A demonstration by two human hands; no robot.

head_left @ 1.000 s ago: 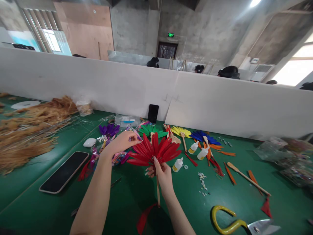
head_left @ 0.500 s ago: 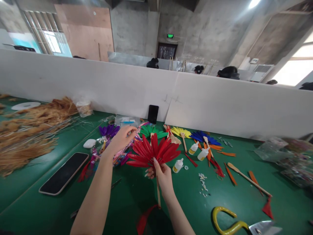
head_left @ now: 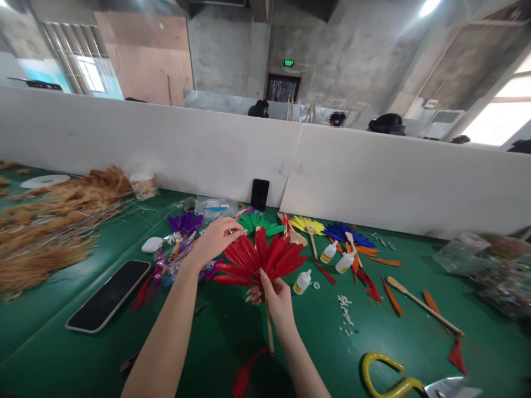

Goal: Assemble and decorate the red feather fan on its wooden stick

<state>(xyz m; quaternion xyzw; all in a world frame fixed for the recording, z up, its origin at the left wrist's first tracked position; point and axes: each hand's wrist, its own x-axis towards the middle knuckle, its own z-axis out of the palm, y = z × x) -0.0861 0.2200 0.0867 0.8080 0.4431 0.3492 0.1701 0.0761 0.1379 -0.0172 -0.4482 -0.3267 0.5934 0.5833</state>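
Note:
A red feather fan (head_left: pixel 259 257) on a thin wooden stick stands upright in the middle of the view, a red tassel hanging at its lower end. My right hand (head_left: pixel 274 293) is closed round the stick just under the feathers, thumb in front and fingers partly behind. At the fan's upper left edge is my left hand (head_left: pixel 218 237), its fingers bent together at the tip of a red feather; what lies between them is too small to make out. Behind the fan lie a green feather fan (head_left: pixel 259 223) and a purple one (head_left: pixel 185 222).
Yellow (head_left: pixel 307 224) and blue fans (head_left: pixel 348 233), glue bottles (head_left: pixel 302 282), white beads (head_left: pixel 345 312), a wooden stick (head_left: pixel 425 304) and yellow-handled scissors (head_left: pixel 390 381) lie to the right. A phone (head_left: pixel 108 296) and straw-coloured fibres (head_left: pixel 62 221) are at left.
My left hand has moved right and slightly down, from above the purple items to the red fan's upper left feathers. My right hand still holds the fan in nearly the same place.

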